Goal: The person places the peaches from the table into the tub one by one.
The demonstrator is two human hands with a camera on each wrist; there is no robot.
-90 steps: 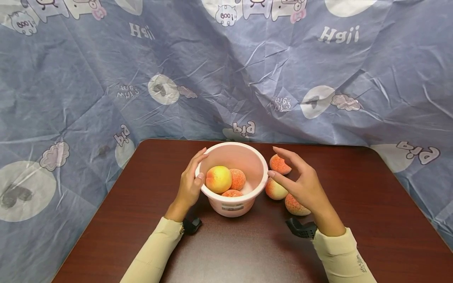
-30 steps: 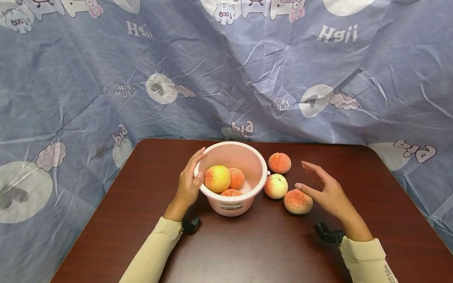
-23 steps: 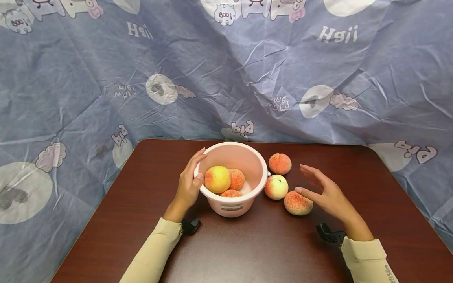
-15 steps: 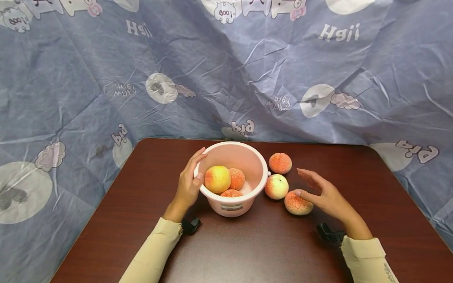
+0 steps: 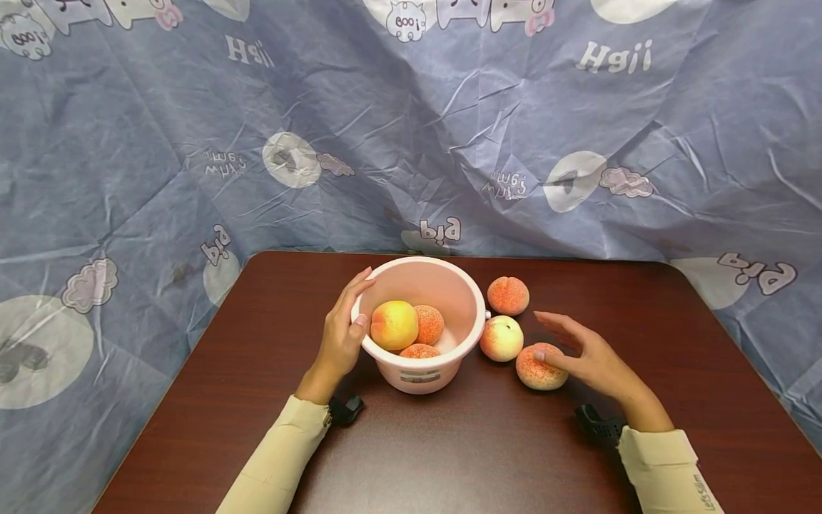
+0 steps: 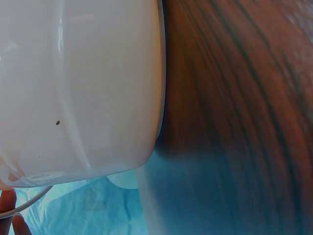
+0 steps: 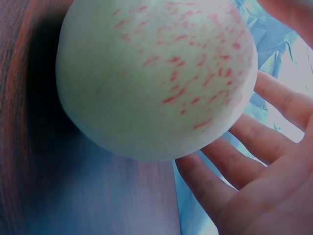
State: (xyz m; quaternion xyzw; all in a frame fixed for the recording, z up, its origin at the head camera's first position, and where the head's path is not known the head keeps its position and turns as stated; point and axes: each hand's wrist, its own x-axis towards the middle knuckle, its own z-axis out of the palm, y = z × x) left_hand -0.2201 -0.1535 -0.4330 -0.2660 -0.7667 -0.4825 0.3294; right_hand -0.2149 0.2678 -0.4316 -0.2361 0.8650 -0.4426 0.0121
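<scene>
In the head view my left hand holds the side of a pink bucket, with the thumb over its rim. The bucket's wall fills much of the left wrist view, and fingertips show at that view's lower left corner. A yellow peach and two orange-red ones lie inside the bucket. My right hand hovers over the red-speckled peach with its fingers spread and its thumb in front of the fruit. That peach looms large in the right wrist view, the fingers extended beyond it.
A pale peach sits against the bucket's right side, and an orange-red peach lies behind it. All stand on a dark brown table. A blue-grey printed cloth hangs behind the far edge.
My right hand has drawn back from the bucket to the right over three seconds, then edged left and down toward the nearest peach. The left hand and the bucket have stayed put.
</scene>
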